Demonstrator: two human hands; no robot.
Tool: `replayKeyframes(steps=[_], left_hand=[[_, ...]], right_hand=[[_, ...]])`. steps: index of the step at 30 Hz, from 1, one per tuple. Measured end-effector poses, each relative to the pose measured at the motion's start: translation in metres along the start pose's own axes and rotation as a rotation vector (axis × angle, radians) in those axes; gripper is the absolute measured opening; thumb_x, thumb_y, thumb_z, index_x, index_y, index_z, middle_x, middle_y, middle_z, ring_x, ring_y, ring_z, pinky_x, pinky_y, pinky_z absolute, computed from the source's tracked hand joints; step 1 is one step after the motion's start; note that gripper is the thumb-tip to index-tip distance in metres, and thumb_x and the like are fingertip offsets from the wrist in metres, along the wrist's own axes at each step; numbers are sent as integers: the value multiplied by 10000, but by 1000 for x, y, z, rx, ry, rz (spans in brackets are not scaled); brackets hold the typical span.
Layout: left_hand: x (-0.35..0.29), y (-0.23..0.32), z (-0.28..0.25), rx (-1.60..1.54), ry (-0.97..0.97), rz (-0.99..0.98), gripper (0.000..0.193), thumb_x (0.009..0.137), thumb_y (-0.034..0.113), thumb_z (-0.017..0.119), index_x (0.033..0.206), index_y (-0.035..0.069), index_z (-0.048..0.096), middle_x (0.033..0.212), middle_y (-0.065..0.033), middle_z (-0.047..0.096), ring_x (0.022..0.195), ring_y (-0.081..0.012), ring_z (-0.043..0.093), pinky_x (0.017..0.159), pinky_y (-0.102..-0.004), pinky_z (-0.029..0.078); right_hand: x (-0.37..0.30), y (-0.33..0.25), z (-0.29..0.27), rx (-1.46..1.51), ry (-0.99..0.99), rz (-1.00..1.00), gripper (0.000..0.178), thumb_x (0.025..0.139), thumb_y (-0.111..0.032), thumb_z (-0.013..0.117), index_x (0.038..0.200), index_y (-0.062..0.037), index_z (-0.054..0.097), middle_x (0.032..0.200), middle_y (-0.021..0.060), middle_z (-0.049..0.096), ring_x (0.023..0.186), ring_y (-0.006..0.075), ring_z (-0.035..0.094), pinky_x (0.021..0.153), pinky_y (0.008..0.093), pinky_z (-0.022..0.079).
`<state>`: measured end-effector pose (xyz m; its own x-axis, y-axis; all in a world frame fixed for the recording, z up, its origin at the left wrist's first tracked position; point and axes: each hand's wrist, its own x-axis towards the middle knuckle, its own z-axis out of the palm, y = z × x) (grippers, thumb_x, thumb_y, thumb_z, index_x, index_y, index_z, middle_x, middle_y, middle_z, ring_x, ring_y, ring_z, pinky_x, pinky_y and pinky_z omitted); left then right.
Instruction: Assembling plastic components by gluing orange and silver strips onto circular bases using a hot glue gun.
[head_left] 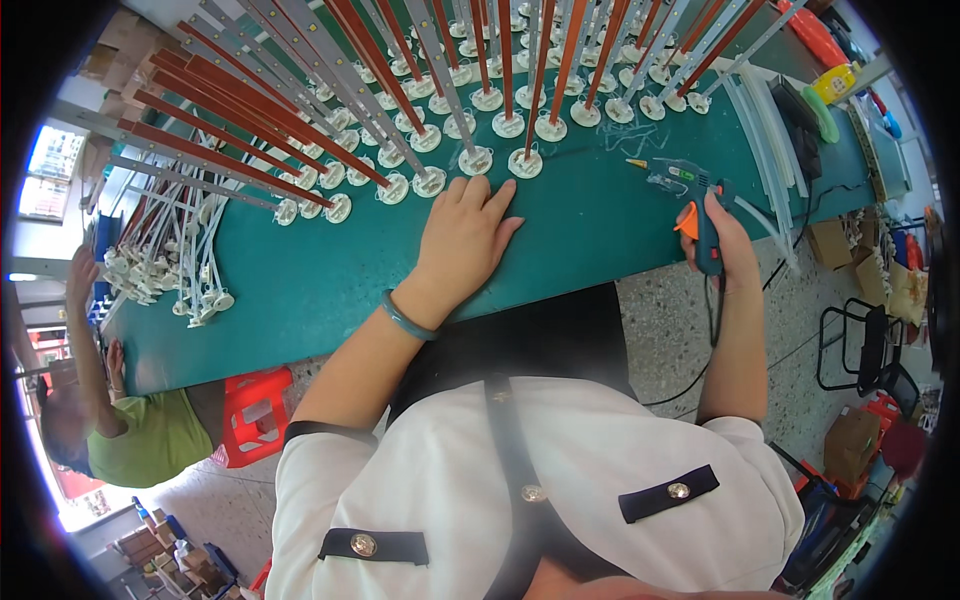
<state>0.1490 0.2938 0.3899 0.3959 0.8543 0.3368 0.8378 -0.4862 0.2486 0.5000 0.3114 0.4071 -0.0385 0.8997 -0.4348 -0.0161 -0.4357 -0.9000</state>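
My left hand [465,235] lies on the green tabletop [350,280] with its fingers stretched out and the thumb apart. Its fingertips are just below a white round base [476,161]; whether they touch it I cannot tell. Beside that stands another white base [525,163] with a reddish-brown strip rising from it. On the right, my right hand [735,245] is closed round a dark teal glue gun [708,240] with an orange trigger. Its nozzle points up and left over the table, and a translucent glue stick [755,212] sticks out behind.
Several rows of upright grey and reddish-brown strips on white bases fill the far table. A pile of white-based strips [150,265] lies left, near a person in green [150,435] and a red stool [257,415]. Long glue sticks [755,130] lie right; a black cord [690,385] hangs below.
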Motion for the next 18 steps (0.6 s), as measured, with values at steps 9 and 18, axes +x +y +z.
replayKeyframes(steps=[9,18], left_hand=[[-20,-3,9,-18,-41,113,503,917,221,627,1323,-57,521,1441,-227,467,1375,-363,412,1135,-459,342],[-34,10,-2,-263,-94,284,539,898,216,658,1357,-17,498,1441,-215,466,1357,-386,421,1159,-481,312]], right_hand=[[-1,-16,-18,-311,229,28,565,935,-559,592,913,3,650,680,70,641,559,165,619,504,288,477],[-28,-18,72,-746,133,-833,136,927,-99,639,1006,-11,706,945,117,696,876,210,673,777,319,523]])
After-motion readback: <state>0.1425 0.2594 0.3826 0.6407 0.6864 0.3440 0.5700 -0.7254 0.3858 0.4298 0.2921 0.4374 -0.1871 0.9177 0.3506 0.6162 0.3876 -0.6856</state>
